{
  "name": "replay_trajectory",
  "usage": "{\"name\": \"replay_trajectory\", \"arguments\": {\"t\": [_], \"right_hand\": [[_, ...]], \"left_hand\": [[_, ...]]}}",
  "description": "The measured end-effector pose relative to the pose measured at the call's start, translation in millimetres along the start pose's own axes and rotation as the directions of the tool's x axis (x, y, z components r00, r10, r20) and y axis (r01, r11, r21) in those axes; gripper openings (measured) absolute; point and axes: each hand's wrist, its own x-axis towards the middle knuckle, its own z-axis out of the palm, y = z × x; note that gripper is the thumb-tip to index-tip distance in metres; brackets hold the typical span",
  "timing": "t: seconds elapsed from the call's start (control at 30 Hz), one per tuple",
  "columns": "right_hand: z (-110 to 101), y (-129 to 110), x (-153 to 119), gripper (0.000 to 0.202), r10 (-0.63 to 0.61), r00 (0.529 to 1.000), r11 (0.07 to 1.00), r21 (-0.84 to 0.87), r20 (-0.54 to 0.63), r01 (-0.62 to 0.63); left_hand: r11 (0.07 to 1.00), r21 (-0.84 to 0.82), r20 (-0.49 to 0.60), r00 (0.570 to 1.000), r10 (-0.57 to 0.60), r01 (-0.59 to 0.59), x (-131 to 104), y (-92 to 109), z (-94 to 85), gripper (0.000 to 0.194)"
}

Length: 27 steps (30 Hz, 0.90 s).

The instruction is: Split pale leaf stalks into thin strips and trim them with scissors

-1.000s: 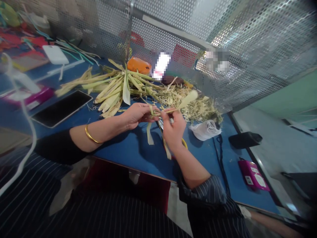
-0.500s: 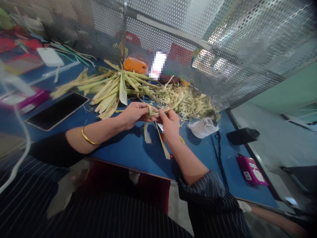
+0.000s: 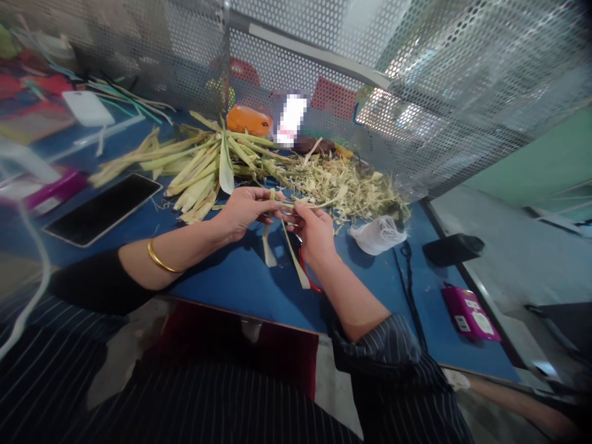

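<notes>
My left hand [image 3: 243, 213] pinches a pale green leaf strip [image 3: 294, 256] over the blue table, its thumb and fingers closed. Close beside it, my right hand [image 3: 317, 234] grips the same strip work between thumb and fingertips. One flat tail hangs below each hand's fingers, and a thin end reaches right past my right hand. Under my right hand shows a curved red handle [image 3: 311, 279] with a bit of metal; whether I hold it is hidden. Beyond my hands lie a bundle of long leaf strips [image 3: 197, 176] and a heap of shredded leaf scraps [image 3: 356, 185].
On the right are a roll of white string [image 3: 379, 235], a black cord [image 3: 409, 290], a black case [image 3: 453, 250] and a purple pack [image 3: 472, 313]. A dark phone [image 3: 104, 209] lies left. Perforated metal screen [image 3: 296, 52] stands behind; an orange packet [image 3: 250, 121] sits before it.
Both hands stay close together and have shifted slightly left, as has the whole view. My left fingers have changed their hold on the strip, and the hanging tails have swung a little.
</notes>
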Motion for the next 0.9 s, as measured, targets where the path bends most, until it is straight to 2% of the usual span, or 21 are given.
{"name": "replay_trajectory", "arguments": {"t": [0.07, 0.1, 0.13, 0.17, 0.2, 0.27, 0.33, 0.37, 0.4, 0.47, 0.6, 0.7, 0.77, 0.8, 0.9], "right_hand": [[-1.8, 1.0, 0.0, 0.023, 0.028, 0.997, 0.99, -0.141, 0.075, -0.017], [-3.0, 1.0, -0.6, 0.021, 0.004, 0.991, 0.97, -0.24, 0.132, 0.028], [-4.3, 0.6, -1.7, 0.017, -0.051, 0.978, 0.928, -0.353, 0.204, 0.122], [-5.5, -0.2, -3.1, 0.011, -0.132, 0.95, 0.846, -0.467, 0.282, 0.256], [-6.8, -1.3, -4.7, 0.01, -0.223, 0.903, 0.712, -0.572, 0.366, 0.408], [-8.9, -3.7, -7.4, 0.025, -0.359, 0.753, 0.309, -0.691, 0.551, 0.653], [-10.7, -5.6, -8.2, 0.033, -0.359, 0.589, -0.099, -0.657, 0.724, 0.747], [-11.5, -6.3, -7.9, 0.033, -0.336, 0.517, -0.247, -0.604, 0.787, 0.758], [-12.1, -6.9, -7.3, 0.033, -0.312, 0.455, -0.355, -0.546, 0.834, 0.759], [-13.1, -8.3, -5.7, 0.031, -0.282, 0.366, -0.476, -0.461, 0.887, 0.749], [-13.8, -11.6, -4.4, 0.027, -0.232, 0.256, -0.546, -0.343, 0.938, 0.764], [-14.1, -12.2, -4.3, 0.024, -0.228, 0.212, -0.523, -0.303, 0.95, 0.796], [-14.4, -11.9, -4.0, 0.023, -0.311, 0.232, -0.464, -0.36, 0.922, 0.809], [-14.6, -11.7, -3.7, 0.022, -0.387, 0.262, -0.408, -0.419, 0.884, 0.811], [-14.7, -11.7, -2.0, 0.016, -0.611, 0.4, -0.13, -0.586, 0.683, 0.8]], "left_hand": [[1.0, 0.01, -0.059, 0.998, -0.011, 0.011, 2.8, 1.4, -2.2, 0.03], [1.0, 0.004, -0.083, 0.996, -0.019, 0.02, 4.5, 2.3, -3.6, 0.03], [1.0, -0.009, -0.105, 0.994, -0.029, 0.029, 6.1, 3.2, -5.0, 0.03], [0.999, -0.022, -0.124, 0.992, -0.04, 0.037, 7.6, 3.8, -6.3, 0.03], [0.998, -0.033, -0.137, 0.989, -0.049, 0.045, 8.8, 4.2, -7.6, 0.029], [0.998, -0.034, -0.146, 0.988, -0.053, 0.048, 10.4, 3.9, -9.3, 0.028], [0.999, -0.013, -0.125, 0.991, -0.044, 0.043, 10.7, 2.4, -10.0, 0.026], [0.999, -0.004, -0.109, 0.993, -0.04, 0.04, 10.5, 1.4, -9.8, 0.026], [0.999, 0.002, -0.095, 0.995, -0.039, 0.039, 10.1, 0.4, -9.4, 0.025], [0.999, -0.004, -0.074, 0.996, -0.047, 0.046, 9.1, -1.3, -7.9, 0.024], [0.989, -0.094, -0.031, 0.993, -0.117, 0.113, 7.6, -2.8, -4.9, 0.025], [0.978, -0.139, 0.002, 0.988, -0.154, 0.152, 7.3, -3.0, -4.7, 0.029], [0.988, -0.092, -0.006, 0.992, -0.128, 0.127, 6.7, -2.6, -5.1, 0.027], [0.993, -0.046, -0.011, 0.994, -0.106, 0.105, 6.1, -2.2, -5.1, 0.025], [0.994, 0.102, -0.011, 0.999, -0.034, 0.035, 3.4, -0.5, -4.2, 0.02]]}}
